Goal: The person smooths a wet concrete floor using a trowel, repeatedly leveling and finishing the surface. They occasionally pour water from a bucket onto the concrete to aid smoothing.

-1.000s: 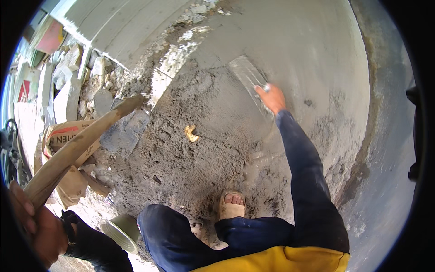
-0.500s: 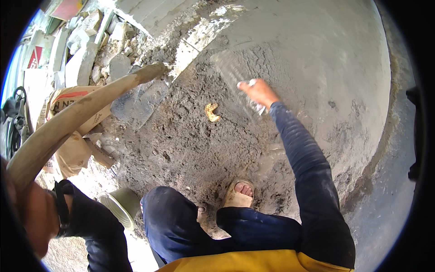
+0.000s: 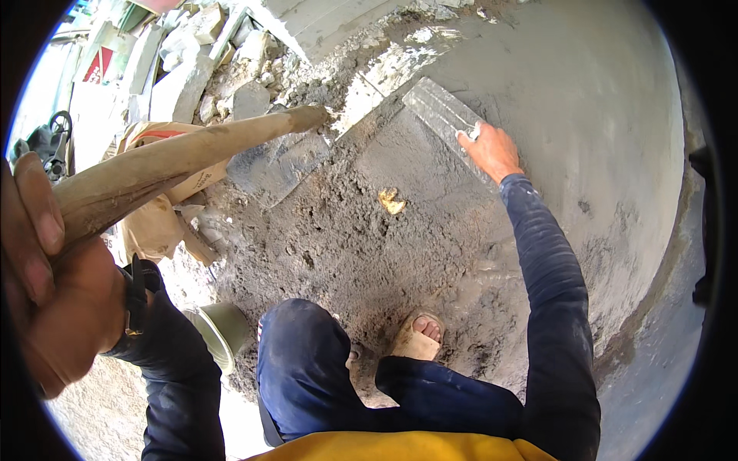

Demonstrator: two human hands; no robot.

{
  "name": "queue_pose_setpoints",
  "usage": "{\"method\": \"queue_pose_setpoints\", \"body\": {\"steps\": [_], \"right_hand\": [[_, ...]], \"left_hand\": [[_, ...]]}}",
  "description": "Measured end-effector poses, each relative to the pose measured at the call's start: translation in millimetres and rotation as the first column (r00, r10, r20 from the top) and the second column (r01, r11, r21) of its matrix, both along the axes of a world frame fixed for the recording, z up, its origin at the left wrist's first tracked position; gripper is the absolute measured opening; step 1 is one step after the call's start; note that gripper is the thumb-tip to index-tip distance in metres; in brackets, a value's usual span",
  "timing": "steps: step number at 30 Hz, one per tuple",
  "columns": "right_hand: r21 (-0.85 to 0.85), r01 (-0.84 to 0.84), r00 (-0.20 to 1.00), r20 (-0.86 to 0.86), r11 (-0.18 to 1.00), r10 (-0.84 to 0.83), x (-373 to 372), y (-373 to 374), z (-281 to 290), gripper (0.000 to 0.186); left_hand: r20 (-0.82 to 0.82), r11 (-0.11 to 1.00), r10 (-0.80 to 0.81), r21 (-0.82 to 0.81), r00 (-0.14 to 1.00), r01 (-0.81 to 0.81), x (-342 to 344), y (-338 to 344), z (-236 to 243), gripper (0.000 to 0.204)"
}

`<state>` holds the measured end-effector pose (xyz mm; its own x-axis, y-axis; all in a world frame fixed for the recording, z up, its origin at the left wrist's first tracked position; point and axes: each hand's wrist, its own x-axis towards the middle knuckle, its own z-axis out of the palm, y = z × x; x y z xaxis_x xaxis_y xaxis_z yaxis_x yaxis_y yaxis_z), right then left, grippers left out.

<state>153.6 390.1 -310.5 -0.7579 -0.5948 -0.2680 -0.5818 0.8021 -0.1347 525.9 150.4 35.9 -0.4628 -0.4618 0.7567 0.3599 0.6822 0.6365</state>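
Note:
My left hand (image 3: 73, 307), large and close at the left edge, is wrapped round the thick wooden handle of a hoe (image 3: 196, 160). The hoe's flat grey blade (image 3: 280, 170) rests on the mortar beneath the handle's far end. My right hand (image 3: 494, 152) grips a long, flat plastering float (image 3: 437, 106), which lies against the wet grey surface at upper centre. Rough, lumpy mortar (image 3: 330, 253) spreads between the two tools, with smoother mortar (image 3: 584, 100) to the right of the float. A small yellowish piece (image 3: 391, 202) sits on the rough part.
Broken slabs and rubble (image 3: 184, 84) are heaped at the upper left. Below them stands a torn brown paper sack (image 3: 150, 227). A green bucket (image 3: 223, 330) lies tipped beside my knee. My sandalled foot (image 3: 419, 336) is at the mortar's near side; a grey strip (image 3: 661, 346) borders it right.
The float has stopped blurring and sits slightly up and right, with smoother mortar showing beside it. My view has shifted, and my left hand shows more fully on the hoe handle.

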Motion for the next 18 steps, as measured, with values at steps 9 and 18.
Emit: {"method": "queue_pose_setpoints", "body": {"steps": [9,18], "right_hand": [[0.055,-0.236,0.937,0.279,0.97,0.212,95.0,-11.1,-17.9,0.05],[-0.02,-0.422,0.858,0.315,0.907,0.406,112.8,-1.0,-8.5,0.054]], "left_hand": [[-0.031,0.984,-0.174,0.038,0.984,0.175,18.2,-4.6,-7.9,0.032],[-0.031,0.97,-0.239,0.048,0.971,0.24,22.4,-4.3,-5.8,0.033]]}}
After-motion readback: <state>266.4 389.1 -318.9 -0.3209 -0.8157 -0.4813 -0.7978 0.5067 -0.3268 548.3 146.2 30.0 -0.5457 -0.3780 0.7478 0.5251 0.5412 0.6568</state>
